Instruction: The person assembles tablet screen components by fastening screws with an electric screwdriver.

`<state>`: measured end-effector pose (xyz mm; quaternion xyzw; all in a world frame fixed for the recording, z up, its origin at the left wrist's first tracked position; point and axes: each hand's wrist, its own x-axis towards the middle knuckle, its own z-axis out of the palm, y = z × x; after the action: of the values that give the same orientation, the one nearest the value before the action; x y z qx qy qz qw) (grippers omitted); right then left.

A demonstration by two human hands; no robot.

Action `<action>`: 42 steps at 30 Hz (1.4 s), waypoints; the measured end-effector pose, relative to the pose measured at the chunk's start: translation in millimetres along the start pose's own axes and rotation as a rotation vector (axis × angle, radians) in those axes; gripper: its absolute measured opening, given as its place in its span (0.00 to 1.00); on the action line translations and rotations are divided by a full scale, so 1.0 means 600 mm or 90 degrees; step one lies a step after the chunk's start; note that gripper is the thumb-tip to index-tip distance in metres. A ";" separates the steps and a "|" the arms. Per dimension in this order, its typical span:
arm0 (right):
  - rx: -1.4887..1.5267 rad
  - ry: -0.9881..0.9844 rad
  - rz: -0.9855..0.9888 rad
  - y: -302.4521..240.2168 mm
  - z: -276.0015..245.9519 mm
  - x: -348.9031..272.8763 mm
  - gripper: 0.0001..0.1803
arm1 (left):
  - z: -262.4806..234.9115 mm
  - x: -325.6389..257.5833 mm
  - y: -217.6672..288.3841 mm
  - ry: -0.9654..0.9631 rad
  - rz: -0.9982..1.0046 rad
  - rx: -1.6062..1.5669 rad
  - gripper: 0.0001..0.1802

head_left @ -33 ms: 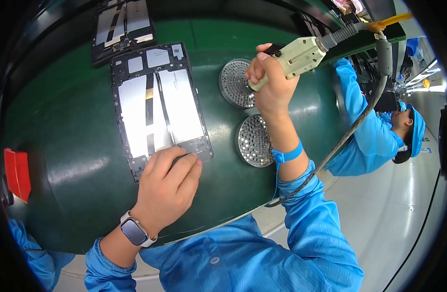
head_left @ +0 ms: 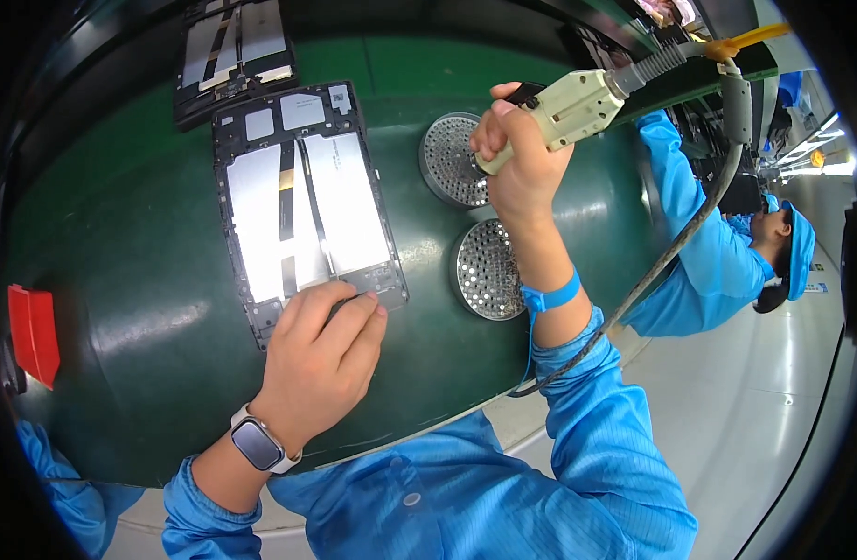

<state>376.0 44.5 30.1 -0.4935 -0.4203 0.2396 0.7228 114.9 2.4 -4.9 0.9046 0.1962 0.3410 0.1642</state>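
My left hand lies with its fingers stretched over the near end of an opened tablet. The tablet's dark frame surrounds two silvery battery panels, with dark ribbon cables running between them. In my right hand is a pale green electric screwdriver, gripped round its body; its tip is hidden by the hand. Under that hand stands a round metal screw tray full of small holes. A second round screw tray is nearer me, partly behind my right forearm.
Another opened tablet lies beyond the first on the green work surface. A red block-like object is at the left edge. The screwdriver's thick cable arcs past my right arm. A co-worker in blue is at the right.
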 end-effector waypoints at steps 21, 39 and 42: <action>0.128 0.023 -0.052 -0.059 -0.051 0.033 0.09 | 0.081 0.224 -0.013 0.100 -0.082 -0.145 0.11; 0.219 -0.019 0.004 -0.092 -0.105 -0.062 0.13 | 0.163 0.275 -0.035 0.029 0.012 -0.025 0.05; 0.145 -0.052 0.042 -0.072 -0.120 -0.104 0.15 | 0.113 0.242 -0.038 0.064 -0.010 -0.069 0.04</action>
<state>400.3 -57.2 35.0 -0.4113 -0.4030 0.3292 0.7484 256.1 79.0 17.2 0.8748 0.1923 0.3946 0.2053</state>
